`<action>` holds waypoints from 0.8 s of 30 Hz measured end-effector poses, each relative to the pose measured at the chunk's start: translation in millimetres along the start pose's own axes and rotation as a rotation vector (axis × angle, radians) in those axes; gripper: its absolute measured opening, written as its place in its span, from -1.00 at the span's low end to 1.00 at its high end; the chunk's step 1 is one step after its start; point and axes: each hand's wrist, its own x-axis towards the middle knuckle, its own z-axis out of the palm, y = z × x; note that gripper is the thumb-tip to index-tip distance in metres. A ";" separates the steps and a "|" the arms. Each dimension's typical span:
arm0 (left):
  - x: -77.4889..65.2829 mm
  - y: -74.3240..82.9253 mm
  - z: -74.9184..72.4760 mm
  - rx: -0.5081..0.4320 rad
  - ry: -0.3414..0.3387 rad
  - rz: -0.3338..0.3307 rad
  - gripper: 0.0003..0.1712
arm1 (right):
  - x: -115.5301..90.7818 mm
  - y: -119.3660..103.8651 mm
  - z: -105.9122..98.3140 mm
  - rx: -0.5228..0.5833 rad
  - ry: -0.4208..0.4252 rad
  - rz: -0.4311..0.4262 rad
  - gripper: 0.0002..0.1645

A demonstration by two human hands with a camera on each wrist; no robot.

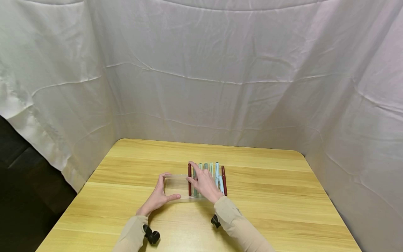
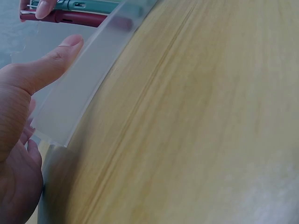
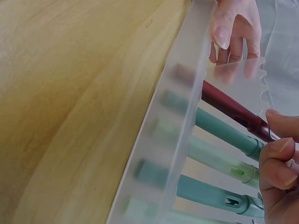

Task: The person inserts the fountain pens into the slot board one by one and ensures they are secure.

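A translucent plastic box (image 1: 177,187) lies on the table, its left end gripped by my left hand (image 1: 158,194), thumb along the near wall and fingers round the far side. In the right wrist view, a dark red pen (image 3: 229,103) lies across the box with its near end behind the frosted wall (image 3: 154,135). My right hand (image 1: 204,182) pinches this pen near its clip. Beside it lie a teal pen (image 3: 226,130), a pale green pen (image 3: 215,156) and another teal pen (image 3: 208,192). Part of the row is hidden under my right hand.
To the right of my right hand lie light blue pens (image 1: 217,169) and a second dark red pen (image 1: 224,175), slightly tilted. The wooden table (image 1: 267,203) is bordered by a pale curtain (image 1: 201,98) at the back and sides.
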 end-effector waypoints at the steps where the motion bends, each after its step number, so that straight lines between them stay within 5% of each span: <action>1: 0.0 -0.1 0.1 0.000 0.002 0.001 0.10 | 0.0 -0.2 -0.3 0.005 -0.003 0.003 -0.23; 13: -0.6 0.0 0.1 -0.013 0.001 0.001 0.10 | -9.7 4.1 -10.8 0.147 -0.016 0.033 -0.18; 24: 0.1 0.4 -0.1 -0.031 -0.014 -0.026 0.10 | -33.3 39.4 -28.5 0.289 0.259 -0.065 -0.34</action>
